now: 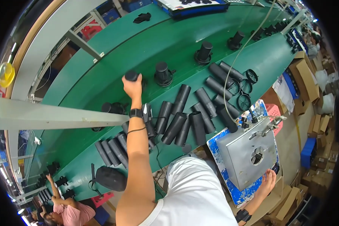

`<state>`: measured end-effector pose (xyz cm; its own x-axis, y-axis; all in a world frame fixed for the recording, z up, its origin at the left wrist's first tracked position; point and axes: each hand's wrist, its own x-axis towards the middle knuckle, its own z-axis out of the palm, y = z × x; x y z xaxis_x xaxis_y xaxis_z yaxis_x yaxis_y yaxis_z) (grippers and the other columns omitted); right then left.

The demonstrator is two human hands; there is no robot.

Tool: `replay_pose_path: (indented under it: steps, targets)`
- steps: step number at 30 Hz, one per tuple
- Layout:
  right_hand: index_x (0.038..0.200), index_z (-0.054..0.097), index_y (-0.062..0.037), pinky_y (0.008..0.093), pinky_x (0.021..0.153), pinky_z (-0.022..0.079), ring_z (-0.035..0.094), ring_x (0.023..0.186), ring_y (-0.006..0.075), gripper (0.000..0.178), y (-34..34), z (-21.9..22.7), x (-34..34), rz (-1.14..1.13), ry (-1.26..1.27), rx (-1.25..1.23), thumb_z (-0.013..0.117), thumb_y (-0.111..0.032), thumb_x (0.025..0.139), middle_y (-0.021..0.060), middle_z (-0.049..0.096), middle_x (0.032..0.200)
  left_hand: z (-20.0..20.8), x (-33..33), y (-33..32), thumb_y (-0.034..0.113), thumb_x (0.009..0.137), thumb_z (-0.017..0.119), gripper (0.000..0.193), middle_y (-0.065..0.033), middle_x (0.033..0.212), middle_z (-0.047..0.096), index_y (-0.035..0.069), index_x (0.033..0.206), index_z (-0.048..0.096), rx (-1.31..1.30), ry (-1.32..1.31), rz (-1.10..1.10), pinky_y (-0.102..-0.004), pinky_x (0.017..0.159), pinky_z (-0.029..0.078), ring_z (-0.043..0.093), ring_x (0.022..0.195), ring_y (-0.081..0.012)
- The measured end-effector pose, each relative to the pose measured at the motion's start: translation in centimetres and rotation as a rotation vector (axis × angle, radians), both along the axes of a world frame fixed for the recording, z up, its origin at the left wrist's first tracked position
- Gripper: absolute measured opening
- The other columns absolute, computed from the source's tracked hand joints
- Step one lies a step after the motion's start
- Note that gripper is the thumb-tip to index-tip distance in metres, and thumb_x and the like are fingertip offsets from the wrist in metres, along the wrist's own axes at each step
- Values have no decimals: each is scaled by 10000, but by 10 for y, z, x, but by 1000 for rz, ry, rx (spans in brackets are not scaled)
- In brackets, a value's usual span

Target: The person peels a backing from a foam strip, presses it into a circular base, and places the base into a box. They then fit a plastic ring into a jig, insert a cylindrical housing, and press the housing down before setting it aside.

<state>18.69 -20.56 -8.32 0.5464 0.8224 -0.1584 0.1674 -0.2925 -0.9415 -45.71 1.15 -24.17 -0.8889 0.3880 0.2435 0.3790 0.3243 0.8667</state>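
Left hand [132, 89] grips a black cylinder [131, 75] over the green belt [105, 75], past the far edge of the table [274, 56], lifted or standing unclear; a snug hold round its sides, kept upright, seems best, with the forearm [138, 145] clear of the loose black tubes [174, 128]. Right hand [266, 184] is lax, fingers half curled, nothing visible in it, near the metal fixture [233, 158] at the blue board's [214, 141] lower right edge, contact unclear. Black rings [246, 86] lie along the table's near edge; thin cable [225, 88] and grey post [56, 113] could obstruct reaching.
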Motion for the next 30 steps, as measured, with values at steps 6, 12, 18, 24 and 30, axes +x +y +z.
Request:
replay_pose_path:
  steps: [6,12,18,24,30]
  targets:
    - [1115,609,-71,311,861,419,568,1048,156,252,-43,1,-11,-220,-33,-11,613,-228,918,39,633,1085,-13,8,2,346,637,860,787,-229,1098,594,-69,1193,489,-57,172,-100,-416,923,463,582,1033,-335]
    - [1018,634,-71,269,759,454,618,914,119,179,-54,-58,45,-391,-28,-21,640,-204,899,25,676,980,73,27,-13,174,884,667,478,-197,1191,545,-66,1247,469,18,423,-298,-380,973,430,531,1093,-282]
    - [981,649,-40,287,706,489,641,811,143,168,-85,-131,136,-438,-81,-69,646,-152,855,54,689,885,145,221,-71,54,942,525,330,-118,1189,571,-8,1262,473,147,-50,-1064,-324,991,389,537,1082,-198]
    - [1128,614,-110,380,742,526,676,818,282,366,-51,-184,251,-419,-437,-272,663,-177,773,120,700,847,160,343,-110,-5,916,525,308,-76,1012,617,8,1222,492,-158,-199,-1513,-258,850,436,569,899,-128]
    - [1245,544,-160,476,824,504,642,951,372,470,-29,-229,321,-473,-475,-478,650,-212,790,150,692,976,190,399,-128,14,904,531,235,-66,904,635,-4,1137,541,-406,-38,-1653,-251,837,439,597,872,-131]
